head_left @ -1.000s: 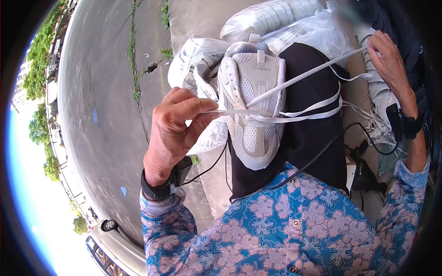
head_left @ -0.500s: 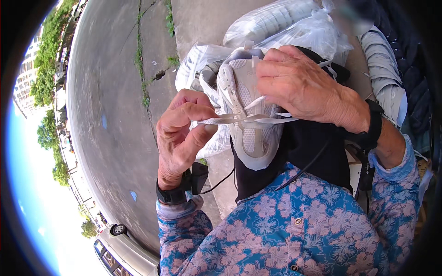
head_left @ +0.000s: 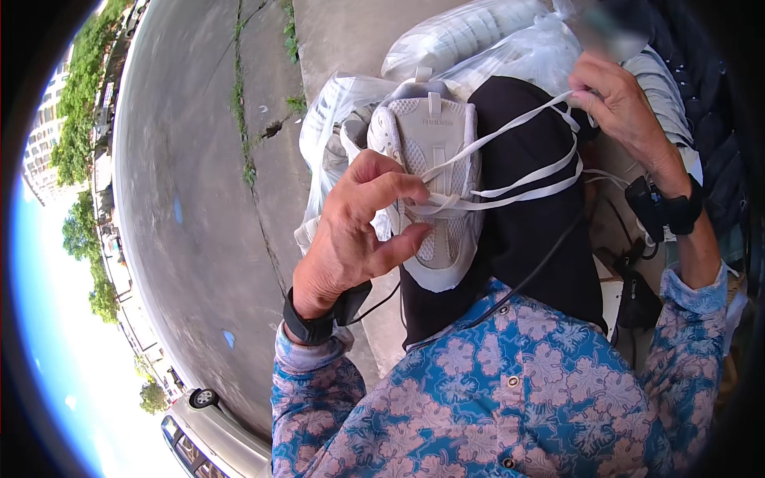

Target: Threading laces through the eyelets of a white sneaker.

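A pale grey and white sneaker (head_left: 458,251) rests on my black-clad lap, its toe toward me and its padded tongue (head_left: 442,131) at the far end. My left hand (head_left: 362,219) is over its left side, thumb and forefinger spread apart beside the laces that cross the front. Out to the right, my right hand (head_left: 613,99) pinches a white shoelace (head_left: 514,125), drawn taut from the sneaker. More lace hangs in a loose loop across my right thigh. Part of the sneaker's left side is hidden by my left hand.
Clear plastic bags (head_left: 470,36) of pale shoe parts lie beyond my knees. At the right is a stack of grey-white pieces (head_left: 665,92), next to dark material. A thin black cable crosses my lap. Concrete ground (head_left: 191,199) stretches left, toward a parked silver car (head_left: 219,438).
My right hand has moved from above the sneaker out to the right, pulling the lace along. My left hand has shifted right over the sneaker, its thumb and forefinger now apart.
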Demonstrator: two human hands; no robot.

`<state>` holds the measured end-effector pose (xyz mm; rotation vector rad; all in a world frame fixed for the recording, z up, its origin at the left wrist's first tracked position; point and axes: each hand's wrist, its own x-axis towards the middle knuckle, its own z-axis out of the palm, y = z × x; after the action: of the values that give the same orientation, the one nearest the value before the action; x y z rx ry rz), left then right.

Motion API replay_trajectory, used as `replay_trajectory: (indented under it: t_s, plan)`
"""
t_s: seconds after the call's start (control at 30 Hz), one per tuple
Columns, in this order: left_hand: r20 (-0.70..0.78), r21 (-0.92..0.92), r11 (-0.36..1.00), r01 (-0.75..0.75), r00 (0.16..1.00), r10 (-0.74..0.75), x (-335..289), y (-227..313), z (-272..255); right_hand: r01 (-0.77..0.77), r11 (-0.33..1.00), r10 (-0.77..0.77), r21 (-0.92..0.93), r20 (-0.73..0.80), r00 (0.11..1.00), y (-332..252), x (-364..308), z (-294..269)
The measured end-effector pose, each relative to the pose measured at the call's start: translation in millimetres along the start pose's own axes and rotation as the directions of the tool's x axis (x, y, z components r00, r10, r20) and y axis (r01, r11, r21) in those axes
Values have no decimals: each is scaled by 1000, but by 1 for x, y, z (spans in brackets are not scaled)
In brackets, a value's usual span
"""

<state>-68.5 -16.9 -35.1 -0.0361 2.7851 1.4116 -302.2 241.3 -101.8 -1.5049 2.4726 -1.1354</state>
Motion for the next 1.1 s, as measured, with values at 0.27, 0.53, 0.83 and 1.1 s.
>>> replay_trajectory:
  t_s: [0.27,0.53,0.83,1.1]
  plan:
    - [-14,19,999,-48,999,48,1,-2,-1,51,999,-51,4,-5,999,4,-1,11]
    - [-24,80,997,-21,999,23,5,0,0,45,998,-44,-32,19,999,5,-3,11]
    - [-253,163,986,-26,965,68,-1,12,17,16,1000,-16,-21,30,999,7,-6,18]
    - [-38,-241,934,265,959,-282,5,8,1,15,1000,-15,7,30,999,2,-5,20]
